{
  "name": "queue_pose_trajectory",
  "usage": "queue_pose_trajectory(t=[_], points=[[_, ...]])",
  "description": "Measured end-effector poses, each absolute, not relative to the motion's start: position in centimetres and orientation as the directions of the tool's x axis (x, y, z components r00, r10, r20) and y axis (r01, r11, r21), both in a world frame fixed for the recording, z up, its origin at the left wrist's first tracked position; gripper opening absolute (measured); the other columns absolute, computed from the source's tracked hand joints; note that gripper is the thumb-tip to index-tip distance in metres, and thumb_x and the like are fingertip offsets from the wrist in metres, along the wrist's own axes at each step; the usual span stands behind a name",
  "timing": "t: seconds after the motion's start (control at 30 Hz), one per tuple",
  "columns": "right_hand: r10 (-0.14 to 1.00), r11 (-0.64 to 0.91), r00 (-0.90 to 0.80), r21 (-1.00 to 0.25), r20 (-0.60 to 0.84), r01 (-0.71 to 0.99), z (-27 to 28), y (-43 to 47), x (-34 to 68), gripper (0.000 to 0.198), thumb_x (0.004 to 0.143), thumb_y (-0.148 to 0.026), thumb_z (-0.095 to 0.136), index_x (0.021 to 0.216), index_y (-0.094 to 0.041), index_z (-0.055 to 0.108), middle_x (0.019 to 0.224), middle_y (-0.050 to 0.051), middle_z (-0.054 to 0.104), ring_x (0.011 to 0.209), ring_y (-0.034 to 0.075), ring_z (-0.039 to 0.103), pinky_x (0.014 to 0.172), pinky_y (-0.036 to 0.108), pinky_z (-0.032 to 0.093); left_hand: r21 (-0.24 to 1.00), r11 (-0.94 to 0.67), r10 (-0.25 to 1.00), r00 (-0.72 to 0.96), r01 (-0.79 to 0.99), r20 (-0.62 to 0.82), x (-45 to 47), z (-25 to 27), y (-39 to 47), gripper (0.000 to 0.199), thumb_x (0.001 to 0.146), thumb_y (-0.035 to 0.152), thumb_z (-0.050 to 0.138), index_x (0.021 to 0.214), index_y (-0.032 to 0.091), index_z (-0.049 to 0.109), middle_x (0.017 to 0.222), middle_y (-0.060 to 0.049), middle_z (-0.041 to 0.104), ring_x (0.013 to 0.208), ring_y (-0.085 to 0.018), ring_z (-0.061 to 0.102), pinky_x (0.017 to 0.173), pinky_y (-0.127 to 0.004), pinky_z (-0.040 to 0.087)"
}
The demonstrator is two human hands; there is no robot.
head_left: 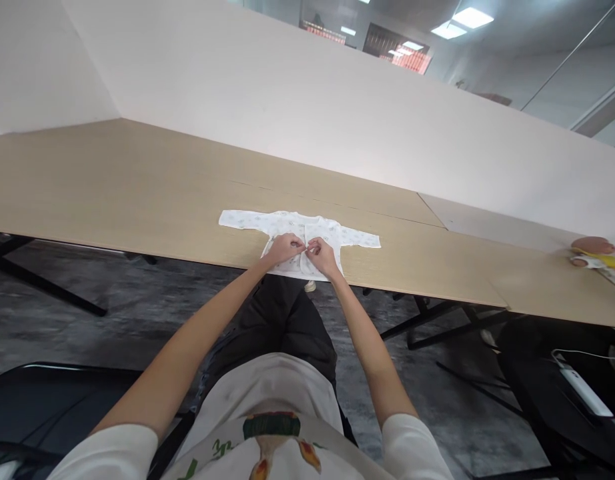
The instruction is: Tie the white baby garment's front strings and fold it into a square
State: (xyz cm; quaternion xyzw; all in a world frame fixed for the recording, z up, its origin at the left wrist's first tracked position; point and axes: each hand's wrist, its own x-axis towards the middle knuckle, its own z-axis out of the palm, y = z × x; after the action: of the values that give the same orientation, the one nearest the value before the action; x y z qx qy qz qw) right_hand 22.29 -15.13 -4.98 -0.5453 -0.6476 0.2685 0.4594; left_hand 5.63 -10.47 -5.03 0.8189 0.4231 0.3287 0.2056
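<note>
A small white long-sleeved baby shirt with a faint print lies spread on the table, its sleeves out to both sides and its hem at the table's front edge. Its front seam runs down the middle. My left hand pinches the fabric beside that seam, fingers closed. Just to its right, my right hand is also closed in a pinch at the seam, its fingertips almost meeting those of the left. The small bit of cloth or fastener between the fingertips is too small to make out.
The long wood-coloured table runs along a white partition. A doll with yellow cloth lies at the table's right end. Black chairs stand at left and right, the right one bearing a white power strip.
</note>
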Motion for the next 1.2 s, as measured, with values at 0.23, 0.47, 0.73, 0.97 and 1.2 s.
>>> queue_pose_trajectory(t=[0.23, 0.47, 0.73, 0.97, 1.2], points=[[0.955, 0.225, 0.08, -0.871, 0.287, 0.437, -4.8, -15.2, 22.1, 0.016, 0.066, -0.022, 0.059, 0.077, -0.024, 0.048, 0.068, -0.005, 0.061, 0.059, 0.013, 0.055, 0.063, 0.026, 0.046, 0.625, -0.547, 0.835, 0.419, 0.557, 0.358, 5.6, -4.9, -10.5, 0.022, 0.076, 0.034, 0.061, 0.08, 0.018, 0.075, 0.086, -0.006, 0.072, 0.083, -0.02, 0.064, 0.081, -0.032, 0.05], [0.952, 0.199, 0.144, -0.903, 0.27, 0.381, -5.0, -15.3, 22.2, 0.019, 0.064, -0.025, 0.063, 0.076, -0.023, 0.048, 0.068, -0.003, 0.063, 0.063, 0.014, 0.06, 0.063, 0.027, 0.048, 0.693, -0.575, 0.803, 0.46, 0.435, 0.378, 5.3, -4.8, -10.7, 0.016, 0.072, 0.023, 0.059, 0.079, 0.018, 0.073, 0.089, -0.006, 0.072, 0.085, -0.019, 0.065, 0.083, -0.031, 0.051], [0.968, 0.177, 0.11, -0.927, 0.224, 0.33, -5.2, -15.4, 22.4, 0.02, 0.069, -0.032, 0.062, 0.085, -0.023, 0.054, 0.065, -0.003, 0.065, 0.058, 0.016, 0.06, 0.053, 0.025, 0.046, 0.682, -0.601, 0.778, 0.499, 0.416, 0.381, 5.6, -4.7, -10.7, 0.019, 0.073, 0.031, 0.06, 0.082, 0.018, 0.07, 0.085, -0.004, 0.072, 0.081, -0.018, 0.063, 0.08, -0.029, 0.049], [0.97, 0.178, 0.079, -0.894, 0.23, 0.412, -4.8, -15.3, 22.0, 0.02, 0.073, -0.039, 0.064, 0.08, -0.022, 0.057, 0.063, -0.002, 0.064, 0.062, 0.016, 0.062, 0.061, 0.026, 0.047, 0.603, -0.631, 0.762, 0.536, 0.489, 0.363, 5.7, -4.5, -10.9, 0.029, 0.075, 0.042, 0.065, 0.092, 0.02, 0.074, 0.093, -0.005, 0.075, 0.088, -0.021, 0.064, 0.086, -0.032, 0.046], [0.96, 0.015, 0.227, -0.837, 0.166, 0.548, -4.0, -14.4, 24.2, 0.024, 0.071, -0.027, 0.051, 0.092, -0.02, 0.061, 0.067, -0.003, 0.059, 0.065, 0.017, 0.059, 0.066, 0.027, 0.045, 0.524, -0.583, 0.812, 0.463, 0.621, 0.355, 6.0, -4.8, -10.9, 0.035, 0.076, 0.039, 0.067, 0.106, 0.022, 0.074, 0.107, -0.006, 0.072, 0.106, -0.026, 0.061, 0.1, -0.042, 0.042]])
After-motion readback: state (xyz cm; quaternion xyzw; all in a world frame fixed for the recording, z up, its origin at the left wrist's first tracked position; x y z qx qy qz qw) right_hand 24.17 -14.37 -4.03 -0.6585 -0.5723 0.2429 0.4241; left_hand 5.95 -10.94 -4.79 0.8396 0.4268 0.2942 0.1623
